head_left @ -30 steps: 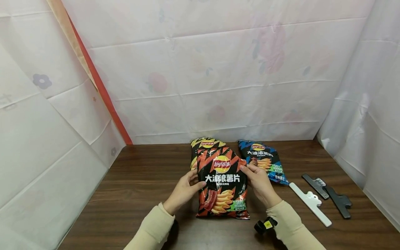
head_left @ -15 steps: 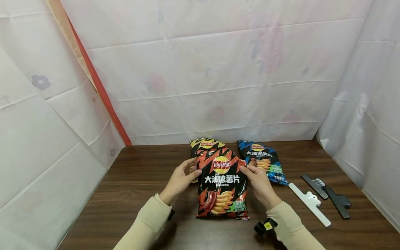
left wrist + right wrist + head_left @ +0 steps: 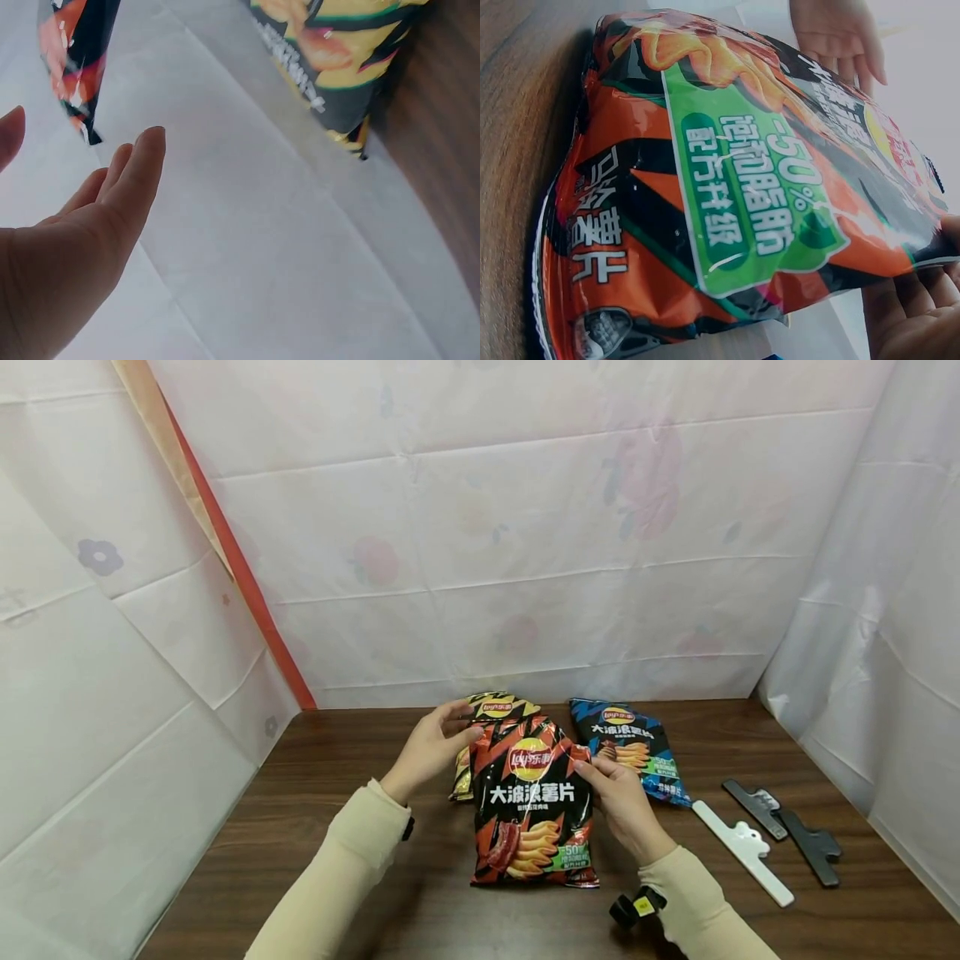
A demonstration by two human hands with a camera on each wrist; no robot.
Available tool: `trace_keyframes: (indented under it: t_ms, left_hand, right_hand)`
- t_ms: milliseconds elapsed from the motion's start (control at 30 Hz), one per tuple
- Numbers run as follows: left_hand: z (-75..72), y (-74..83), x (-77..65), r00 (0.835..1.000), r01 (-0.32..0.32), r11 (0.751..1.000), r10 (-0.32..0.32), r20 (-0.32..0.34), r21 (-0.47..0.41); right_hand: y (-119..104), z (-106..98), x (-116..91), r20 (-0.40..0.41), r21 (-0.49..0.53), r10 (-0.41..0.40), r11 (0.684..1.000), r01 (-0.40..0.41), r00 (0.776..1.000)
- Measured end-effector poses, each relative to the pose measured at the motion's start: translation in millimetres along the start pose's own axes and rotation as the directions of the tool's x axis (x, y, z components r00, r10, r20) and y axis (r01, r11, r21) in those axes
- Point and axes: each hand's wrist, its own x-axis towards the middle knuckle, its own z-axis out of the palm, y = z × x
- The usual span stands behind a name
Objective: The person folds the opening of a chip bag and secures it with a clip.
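A red-and-black bag of Lay's potato chips (image 3: 532,810) stands almost upright on the table, its printed front facing me. My right hand (image 3: 626,802) pinches its right edge near the top, thumb on the front and fingers behind. By the bag's top left corner is my left hand (image 3: 427,747), its fingers extended. In the left wrist view a gap shows between those fingers (image 3: 146,161) and the red bag's corner (image 3: 75,67). Behind the red bag, partly hidden by it, is a yellow-and-black chip bag (image 3: 491,703).
A blue chip bag (image 3: 633,735) lies at the back right. Near the right arm are a white bag clip (image 3: 742,852) and two dark bag clips, one grey (image 3: 756,808) and one black (image 3: 810,847). Pale cloth (image 3: 480,568) walls in the brown table (image 3: 337,810).
My left hand has let go of the red bag's left edge and moved up to its top left corner. The right hand and the bag have hardly moved.
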Motion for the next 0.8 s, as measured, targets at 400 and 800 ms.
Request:
trace_keyframes:
  t_ms: [400,800]
  left_hand:
    - [7.7,29.0,24.1,0.995,-0.099,0.992,0.096,0.033,0.083]
    - [38.3,44.3,36.0,0.980,-0.171,0.948,0.136,0.142,0.270]
  right_hand:
    - [0.8,-1.2,-1.5,0.024,-0.046,-0.040,0.998,0.041,0.999]
    - [0.4,0.0,-3.3,0.026,-0.053,-0.057,0.997,0.059,0.998]
